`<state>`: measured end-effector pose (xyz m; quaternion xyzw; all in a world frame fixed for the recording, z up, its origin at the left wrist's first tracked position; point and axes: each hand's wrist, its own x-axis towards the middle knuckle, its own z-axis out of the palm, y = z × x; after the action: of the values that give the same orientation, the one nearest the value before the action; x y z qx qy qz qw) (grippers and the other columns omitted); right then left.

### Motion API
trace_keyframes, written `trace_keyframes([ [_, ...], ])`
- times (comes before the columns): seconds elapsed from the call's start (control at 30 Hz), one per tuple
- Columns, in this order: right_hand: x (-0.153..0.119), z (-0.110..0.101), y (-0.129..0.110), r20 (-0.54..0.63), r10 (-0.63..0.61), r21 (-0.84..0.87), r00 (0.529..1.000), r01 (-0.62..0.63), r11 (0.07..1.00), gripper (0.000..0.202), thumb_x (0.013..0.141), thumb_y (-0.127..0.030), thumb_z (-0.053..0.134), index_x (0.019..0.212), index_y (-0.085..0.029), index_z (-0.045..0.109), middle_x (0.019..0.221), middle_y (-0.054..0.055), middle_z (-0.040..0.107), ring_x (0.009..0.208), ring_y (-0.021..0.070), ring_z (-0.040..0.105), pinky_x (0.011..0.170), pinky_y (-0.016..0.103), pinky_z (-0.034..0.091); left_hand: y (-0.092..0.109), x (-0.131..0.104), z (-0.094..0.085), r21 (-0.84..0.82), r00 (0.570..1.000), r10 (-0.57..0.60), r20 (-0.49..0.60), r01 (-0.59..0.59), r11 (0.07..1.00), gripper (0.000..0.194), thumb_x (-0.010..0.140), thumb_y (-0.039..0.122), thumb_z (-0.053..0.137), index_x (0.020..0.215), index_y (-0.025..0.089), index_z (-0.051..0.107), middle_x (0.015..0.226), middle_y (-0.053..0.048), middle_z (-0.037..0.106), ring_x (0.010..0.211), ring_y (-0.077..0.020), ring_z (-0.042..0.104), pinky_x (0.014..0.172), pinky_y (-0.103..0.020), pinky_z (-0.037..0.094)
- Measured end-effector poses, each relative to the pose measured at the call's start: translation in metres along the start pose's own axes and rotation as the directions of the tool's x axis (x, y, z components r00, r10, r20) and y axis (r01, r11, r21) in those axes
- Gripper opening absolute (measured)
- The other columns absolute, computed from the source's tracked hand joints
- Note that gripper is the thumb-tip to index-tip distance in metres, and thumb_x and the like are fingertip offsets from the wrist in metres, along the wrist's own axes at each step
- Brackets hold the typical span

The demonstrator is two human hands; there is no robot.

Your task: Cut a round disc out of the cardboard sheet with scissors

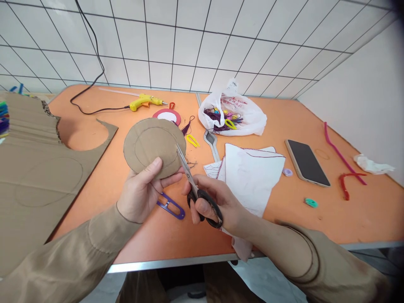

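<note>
Between the thumb and fingers of my left hand [143,189] is a round cardboard disc [154,145], with a smaller circle drawn on its face. My right hand [217,200] has its fingers through the black handles of a pair of scissors [187,170]. The blades look nearly closed, and their tips lie over the right part of the disc, close to the drawn line. Whether they cut into the cardboard I cannot tell. Under my hands a purple hair clip [172,206] lies on the orange table [151,240].
A large cut cardboard sheet [47,181] covers the left side. Behind are a yellow glue gun [145,102] with its cord and a white plastic bag [252,120] of threads. White cloth [252,176], a phone [307,162] and pipe cleaners [341,151] lie to the right.
</note>
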<state>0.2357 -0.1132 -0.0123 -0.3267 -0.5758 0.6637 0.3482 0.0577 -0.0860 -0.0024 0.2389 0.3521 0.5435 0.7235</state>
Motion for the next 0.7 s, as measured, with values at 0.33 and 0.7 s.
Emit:
trace_keyframes([
  [0.33,-0.0002,0.0001,-0.0014,0.01,0.0,0.014,1.0,-0.001,1.0,0.049,0.082,-0.063,0.062,0.094,-0.017,0.05,0.06,-0.003,0.057,0.049,0.0094,0.053,0.051,0.023,0.041,-0.0006,-0.0009,0.001,-0.002,1.0,-0.005,0.003,0.005,1.0,0.025,0.086,0.021,0.065,0.11,0.015,0.07,0.095,-0.009,0.078,0.09,-0.0234,0.074,0.073,-0.026,0.061],
  [0.7,0.0009,-0.0005,-0.0013,-0.01,0.018,-0.026,1.0,-0.018,0.999,0.05,0.08,-0.065,0.063,0.093,-0.018,0.05,0.059,-0.004,0.056,0.049,0.0089,0.051,0.049,0.022,0.04,0.0,-0.0011,0.0004,-0.004,1.0,-0.012,-0.004,0.012,1.0,0.026,0.087,0.021,0.063,0.112,0.015,0.068,0.098,-0.008,0.077,0.09,-0.0231,0.074,0.074,-0.027,0.061],
])
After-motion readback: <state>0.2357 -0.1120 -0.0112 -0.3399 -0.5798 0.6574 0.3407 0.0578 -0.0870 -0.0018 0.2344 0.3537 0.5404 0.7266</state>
